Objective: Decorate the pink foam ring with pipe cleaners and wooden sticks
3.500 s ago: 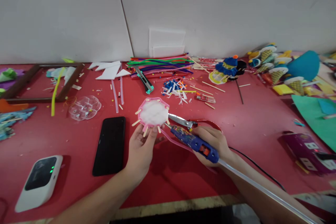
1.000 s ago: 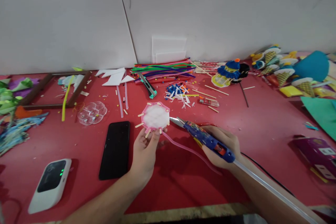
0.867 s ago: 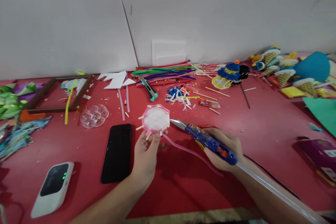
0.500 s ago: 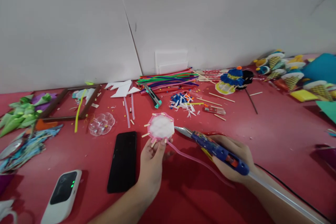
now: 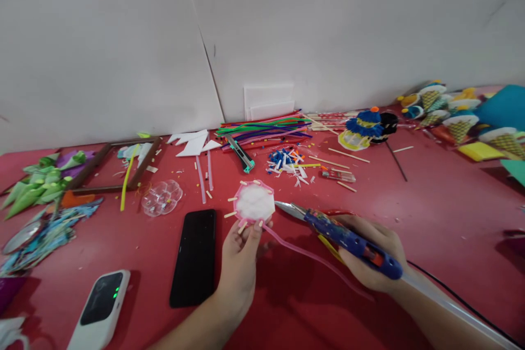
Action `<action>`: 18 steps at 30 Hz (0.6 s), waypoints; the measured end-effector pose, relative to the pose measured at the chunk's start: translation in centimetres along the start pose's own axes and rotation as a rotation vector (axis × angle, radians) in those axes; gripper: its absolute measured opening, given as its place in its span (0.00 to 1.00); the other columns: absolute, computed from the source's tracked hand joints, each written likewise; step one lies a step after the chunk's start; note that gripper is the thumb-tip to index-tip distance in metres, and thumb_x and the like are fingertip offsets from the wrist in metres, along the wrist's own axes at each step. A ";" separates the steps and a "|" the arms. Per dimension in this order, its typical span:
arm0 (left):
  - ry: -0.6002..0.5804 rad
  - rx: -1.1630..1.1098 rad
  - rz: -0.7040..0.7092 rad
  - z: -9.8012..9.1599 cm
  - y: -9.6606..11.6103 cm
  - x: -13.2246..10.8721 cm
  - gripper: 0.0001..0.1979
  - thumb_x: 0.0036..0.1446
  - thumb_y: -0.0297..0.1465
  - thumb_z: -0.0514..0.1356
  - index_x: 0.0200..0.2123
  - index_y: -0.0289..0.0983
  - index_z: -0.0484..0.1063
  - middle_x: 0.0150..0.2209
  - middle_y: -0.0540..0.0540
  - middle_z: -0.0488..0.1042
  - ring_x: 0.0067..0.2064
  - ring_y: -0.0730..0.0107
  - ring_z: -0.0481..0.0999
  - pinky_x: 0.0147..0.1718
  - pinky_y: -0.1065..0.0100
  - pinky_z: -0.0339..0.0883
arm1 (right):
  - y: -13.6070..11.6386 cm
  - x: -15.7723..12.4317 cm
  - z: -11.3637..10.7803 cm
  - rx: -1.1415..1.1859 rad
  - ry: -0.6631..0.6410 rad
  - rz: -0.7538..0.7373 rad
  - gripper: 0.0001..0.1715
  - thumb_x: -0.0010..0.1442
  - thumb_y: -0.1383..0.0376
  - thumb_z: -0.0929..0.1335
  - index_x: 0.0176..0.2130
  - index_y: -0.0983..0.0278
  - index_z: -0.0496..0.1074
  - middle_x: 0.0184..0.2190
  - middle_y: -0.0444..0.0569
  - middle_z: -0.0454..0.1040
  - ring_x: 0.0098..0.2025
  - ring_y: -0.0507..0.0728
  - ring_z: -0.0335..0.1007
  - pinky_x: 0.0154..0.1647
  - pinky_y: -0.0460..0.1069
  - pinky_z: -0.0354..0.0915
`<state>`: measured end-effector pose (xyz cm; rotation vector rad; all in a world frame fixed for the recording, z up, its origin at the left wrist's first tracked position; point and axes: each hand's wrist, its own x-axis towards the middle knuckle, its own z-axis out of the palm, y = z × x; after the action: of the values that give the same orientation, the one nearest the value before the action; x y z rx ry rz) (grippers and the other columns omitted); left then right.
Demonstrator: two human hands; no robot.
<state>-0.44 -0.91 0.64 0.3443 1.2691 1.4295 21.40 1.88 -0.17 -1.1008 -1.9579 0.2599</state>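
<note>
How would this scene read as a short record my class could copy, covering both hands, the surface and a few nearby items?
Left hand: holds pink-rimmed white piece
On its rim: short pale sticks
Trailing beside it: pink strip
Right hand: holds blue glue gun
Beyond that: scissors, partly hidden
Surface: red table
Left side: black phone, lying flat
Toward the back: cutter, coloured strips

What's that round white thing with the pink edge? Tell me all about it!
The round white piece is flat, with a soft, fuzzy-looking face and many straight sides. A pink border runs around most of it, and short pale sticks, wooden by their look, poke out around the rim. A long pink strip trails from its lower edge. The left hand pinches that edge, with the white face tilted toward us. A scissor blade points at its right side; I can't tell whether they touch.
</note>
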 end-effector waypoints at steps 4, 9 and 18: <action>-0.003 0.005 -0.007 0.1 0.1 0.0 0.23 0.38 0.39 0.75 0.36 0.35 0.73 0.37 0.41 0.81 0.49 0.53 0.79 0.32 0.65 0.78 | -0.2 -0.3 0.2 0.025 0.004 0.059 0.09 0.56 0.65 0.64 0.39 0.57 0.69 0.28 0.46 0.78 0.25 0.55 0.75 0.29 0.48 0.70; 0.000 0.005 -0.012 0.1 0.2 0.2 0.23 0.38 0.39 0.75 0.36 0.36 0.73 0.37 0.42 0.81 0.48 0.53 0.79 0.32 0.65 0.78 | 0.1 0.4 -0.2 0.025 -0.003 -0.062 0.12 0.53 0.69 0.64 0.39 0.56 0.67 0.28 0.42 0.78 0.23 0.52 0.74 0.25 0.44 0.68; -0.002 0.003 -0.012 0.1 0.1 0.0 0.22 0.39 0.38 0.74 0.35 0.35 0.72 0.34 0.44 0.81 0.46 0.55 0.80 0.31 0.66 0.77 | 0.1 0.6 -0.2 0.011 -0.005 -0.086 0.14 0.52 0.70 0.65 0.39 0.56 0.67 0.26 0.41 0.78 0.21 0.51 0.73 0.23 0.44 0.66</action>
<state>-0.39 -0.88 0.76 0.3396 1.2703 1.4167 21.52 2.39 0.25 -1.0065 -2.0001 0.2269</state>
